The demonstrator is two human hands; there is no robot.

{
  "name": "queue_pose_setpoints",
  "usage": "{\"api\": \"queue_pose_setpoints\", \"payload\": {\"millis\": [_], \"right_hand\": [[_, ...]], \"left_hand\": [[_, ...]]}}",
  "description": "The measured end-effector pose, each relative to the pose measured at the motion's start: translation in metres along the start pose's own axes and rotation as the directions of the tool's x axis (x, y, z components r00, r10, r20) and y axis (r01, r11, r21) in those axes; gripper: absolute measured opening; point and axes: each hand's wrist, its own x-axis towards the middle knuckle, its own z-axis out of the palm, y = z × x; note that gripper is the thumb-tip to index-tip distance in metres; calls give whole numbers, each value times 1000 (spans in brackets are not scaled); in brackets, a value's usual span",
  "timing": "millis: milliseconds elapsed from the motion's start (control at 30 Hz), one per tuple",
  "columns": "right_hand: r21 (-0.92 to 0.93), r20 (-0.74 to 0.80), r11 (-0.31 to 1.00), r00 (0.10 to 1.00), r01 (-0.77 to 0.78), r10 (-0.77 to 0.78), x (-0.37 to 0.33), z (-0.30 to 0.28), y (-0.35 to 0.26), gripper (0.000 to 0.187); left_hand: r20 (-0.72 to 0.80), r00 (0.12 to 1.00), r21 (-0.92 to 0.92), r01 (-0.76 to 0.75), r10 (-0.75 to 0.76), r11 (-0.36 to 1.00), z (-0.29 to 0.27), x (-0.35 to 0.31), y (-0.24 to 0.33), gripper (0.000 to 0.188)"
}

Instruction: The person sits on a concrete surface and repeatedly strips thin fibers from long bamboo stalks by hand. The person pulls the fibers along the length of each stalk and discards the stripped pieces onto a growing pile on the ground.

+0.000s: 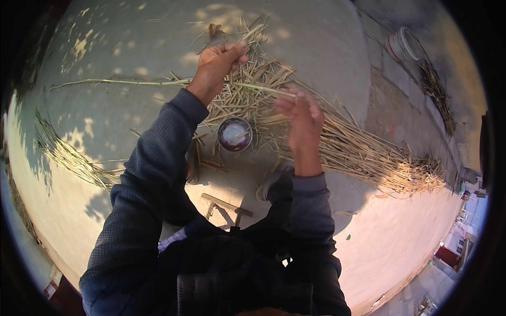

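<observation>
A long, thin pale-green stalk [253,87] runs crosswise from the far left, passes beneath my left wrist and ends at my right hand [304,118]. The thumb and forefinger of that hand pinch its right end; the other fingers are blurred by motion. My left hand [221,62] is raised above the stalk, its fingers closed in a pinch. A pale strip of dry husk [254,35] shows just past its fingertips, but whether the hand grips it is unclear. Under both hands lies a loose heap of dry straw pieces [274,79].
A small metal bowl [235,145] with whitish contents stands before my feet. A thick bundle of dry stalks [363,150] lies right, a thinner greenish bundle [74,155] left. A low wooden stool frame [226,204] is between my legs. A white bucket [405,44] sits far right.
</observation>
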Motion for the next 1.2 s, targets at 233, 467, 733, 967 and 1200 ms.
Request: {"api": "queue_pose_setpoints", "payload": {"millis": [233, 467, 733, 967, 1200], "right_hand": [[-80, -14, 996, 999, 46, -47, 7, -8, -4, 37], [-42, 6, 997, 998, 66, -66, 12, -15, -10, 37], [77, -3, 993, 996, 93, -93, 19, -30, -8, 37], [-454, 58, 862, 958, -224, 280, 43, -59, 99, 44], [-869, 494, 167, 800, 465, 341, 15, -47, 291, 32]], "left_hand": [[-121, 989, -22, -84, 80, 996, -44, 11, 31, 23], [524, 656, 803, -593, 543, -58, -30, -5, 22, 32], [507, 861, 804, -487, 34, 342, -9, -20, 18, 28], [482, 782, 785, -586, 395, 201, -38, -22, 9, 49], [596, 758, 775, -630, 266, 59, -60, -40, 22, 37]]}}
